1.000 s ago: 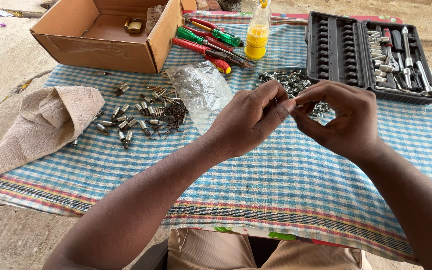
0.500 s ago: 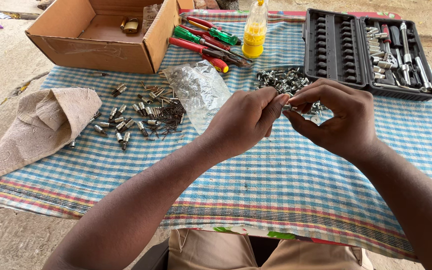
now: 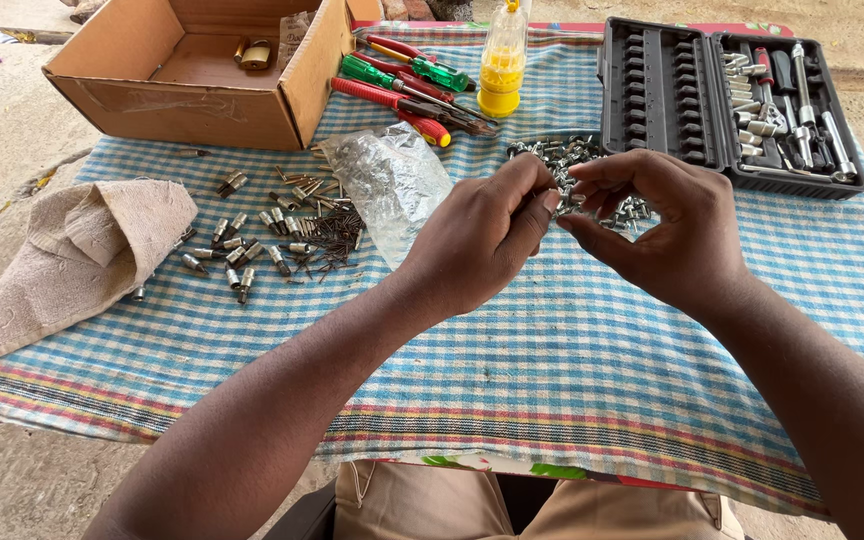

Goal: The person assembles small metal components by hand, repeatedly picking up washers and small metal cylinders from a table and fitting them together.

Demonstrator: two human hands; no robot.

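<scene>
Hiding small metal piece: fingers

Single head view: looks steeply down and forward from above the person's lap, close over the checked cloth; cardboard box at far edge.

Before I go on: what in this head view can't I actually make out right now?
- Small metal piece pinched between left hand and right hand: fingertips cover nearly all of it; its kind cannot be told.
- Pile of small silver metal parts: partly behind both hands, pieces too small to tell apart.
- Brass padlock in brown cardboard box: box wall hides the rest of the inside.
- Yellow plastic bottle: top cut by the frame edge.
</scene>
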